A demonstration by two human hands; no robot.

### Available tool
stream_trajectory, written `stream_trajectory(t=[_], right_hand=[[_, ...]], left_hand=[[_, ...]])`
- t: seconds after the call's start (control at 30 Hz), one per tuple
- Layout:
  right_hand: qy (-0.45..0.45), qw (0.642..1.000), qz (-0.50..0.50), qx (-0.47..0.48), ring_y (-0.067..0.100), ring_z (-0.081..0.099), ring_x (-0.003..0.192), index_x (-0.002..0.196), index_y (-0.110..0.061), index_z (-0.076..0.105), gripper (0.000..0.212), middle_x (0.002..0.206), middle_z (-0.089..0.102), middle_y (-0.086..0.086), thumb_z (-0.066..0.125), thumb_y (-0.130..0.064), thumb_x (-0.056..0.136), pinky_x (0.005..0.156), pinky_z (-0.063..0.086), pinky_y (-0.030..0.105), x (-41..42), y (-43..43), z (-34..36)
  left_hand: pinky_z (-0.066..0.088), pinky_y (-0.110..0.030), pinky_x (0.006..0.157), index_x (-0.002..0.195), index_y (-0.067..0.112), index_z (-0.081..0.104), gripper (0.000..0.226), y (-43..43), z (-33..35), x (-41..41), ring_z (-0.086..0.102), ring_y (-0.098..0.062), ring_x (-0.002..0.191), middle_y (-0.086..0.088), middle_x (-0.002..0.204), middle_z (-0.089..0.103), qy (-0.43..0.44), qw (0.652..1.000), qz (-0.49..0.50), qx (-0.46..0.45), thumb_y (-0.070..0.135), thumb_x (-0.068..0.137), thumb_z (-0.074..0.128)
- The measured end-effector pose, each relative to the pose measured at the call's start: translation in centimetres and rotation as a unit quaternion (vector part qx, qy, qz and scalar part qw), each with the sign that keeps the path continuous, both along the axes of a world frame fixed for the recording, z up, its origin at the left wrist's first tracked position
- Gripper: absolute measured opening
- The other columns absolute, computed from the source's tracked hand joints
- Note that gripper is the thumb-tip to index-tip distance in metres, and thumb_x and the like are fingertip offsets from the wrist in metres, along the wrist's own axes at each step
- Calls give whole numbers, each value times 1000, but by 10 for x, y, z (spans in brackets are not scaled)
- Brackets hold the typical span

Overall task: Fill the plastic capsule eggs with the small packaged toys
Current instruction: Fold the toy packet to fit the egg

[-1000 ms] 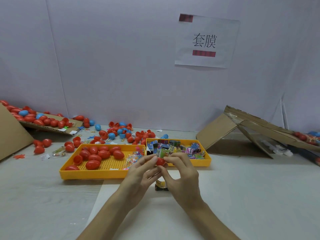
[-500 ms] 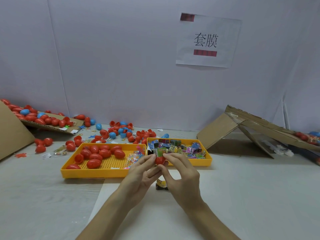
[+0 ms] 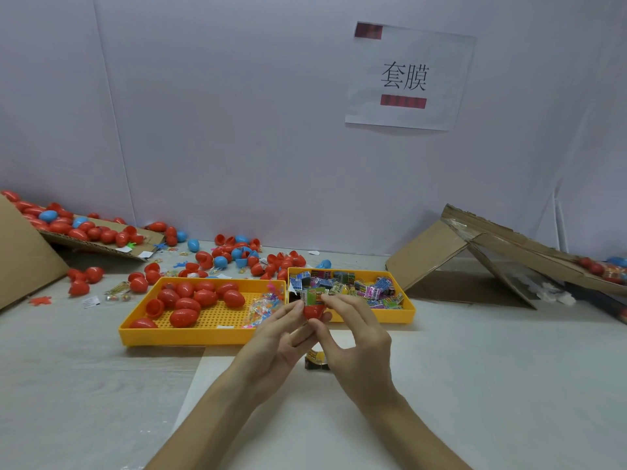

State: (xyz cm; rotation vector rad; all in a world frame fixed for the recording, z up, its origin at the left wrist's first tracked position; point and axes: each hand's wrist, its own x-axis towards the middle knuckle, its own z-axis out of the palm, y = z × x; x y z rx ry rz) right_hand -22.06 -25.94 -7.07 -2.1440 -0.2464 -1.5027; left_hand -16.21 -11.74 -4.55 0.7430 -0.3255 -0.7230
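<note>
In the middle of the frame, a person holds a red egg half (image 3: 314, 312) up between both hands, in front of the two yellow trays. The left hand (image 3: 276, 337) pinches it from the left side with thumb and fingertips, and its palm is turned up. The right hand (image 3: 358, 337) pinches it from the right, with the thumb below and the forefinger curled over the top. A green toy (image 3: 314, 296) stands just above the egg half. It seems to sit in the mouth of the half, but the fingers hide the join.

Under the hands, in the lower middle, one small pack (image 3: 317, 361) lies on the table. The left tray (image 3: 183, 336) holds red eggs (image 3: 193, 300) and some clear bags at its right end. The right tray (image 3: 373, 317), touching the left one, is full of coloured packs (image 3: 359, 287).

More loose eggs (image 3: 237, 256), red and blue, lie behind the trays along the wall. At the far left and at the right stand tilted cardboard pieces (image 3: 475, 252). A paper sign (image 3: 407, 76) hangs on the wall in the upper right.
</note>
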Motion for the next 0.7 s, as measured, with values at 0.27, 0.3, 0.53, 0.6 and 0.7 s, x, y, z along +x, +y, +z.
stream_trajectory(t=[0.27,0.3,0.53,0.6,0.7], right_hand=[[-21,999,-29,-25,17,69,98,105,-4,77,23,104,74,3,75,-16,86,88,57,29,3,-3,-4],[-18,999,-28,-27,17,69,98,105,-4,77,22,103,74,3,74,-16,87,88,57,29,3,-3,-5],[-2,1000,-16,-20,13,66,100,110,-6,76,26,105,71,1,75,-20,88,85,56,31,3,-4,-2],[6,1000,-16,-13,12,65,104,116,-8,74,33,110,70,-1,74,-26,88,89,55,29,1,-1,0],[21,1000,-20,10,12,65,110,120,-10,72,40,114,71,-2,76,-30,86,93,54,30,-1,-1,4]], left_hand=[[58,-36,93,107,11,78,22,1,-1,0,69,-27,115,-19,130,67,-17,1000,-15,12,22,92,68],[58,-36,93,107,11,79,21,1,-1,0,68,-27,115,-19,130,67,-19,1000,-15,11,21,92,68],[58,-33,91,121,3,70,39,0,-3,0,63,-31,124,-22,132,64,-26,999,-26,2,25,89,75],[58,-33,88,120,4,72,38,0,-3,1,64,-30,123,-23,131,65,-12,1000,-22,-3,23,88,77],[60,-32,83,126,1,66,42,1,-5,3,68,-28,117,-23,128,67,16,1000,-13,-11,20,90,72]])
